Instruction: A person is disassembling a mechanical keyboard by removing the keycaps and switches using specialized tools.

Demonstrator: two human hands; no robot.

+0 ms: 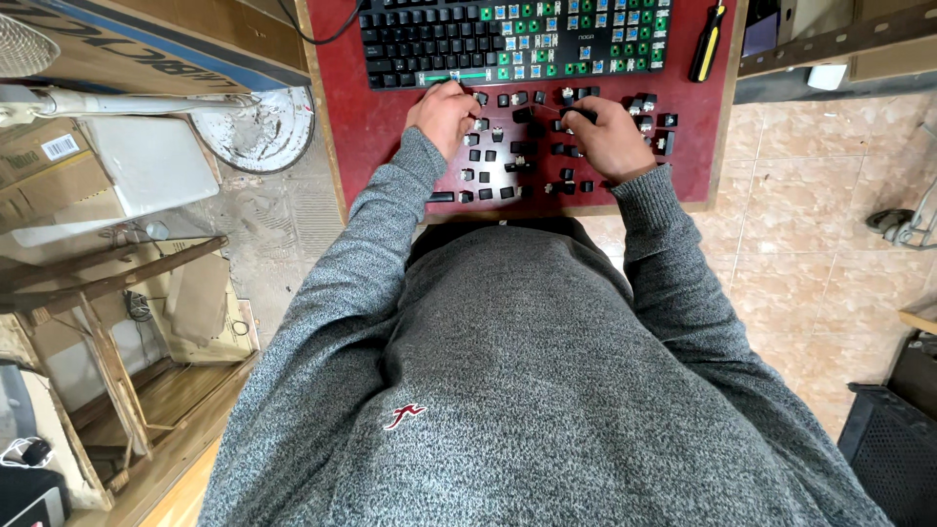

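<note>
At the top centre of the frame, a black keyboard (512, 39) lies on a red desk (376, 127); many of its caps are off on the right half, where green and blue switches are bared. Just below it, loose black keycaps (508, 161) are scattered across the desk. The left hand (444, 112) is curled at the keyboard's lower edge; whether anything is pinched in it cannot be told. The right hand (607, 137) is closed around a thin dark tool (571, 112), its tip held over the caps. A yellow-and-black screwdriver (707, 44) lies at the upper right. For clean work, the keyboard is best steadied by the left hand, and caps are best lifted straight up and kept grouped.
</note>
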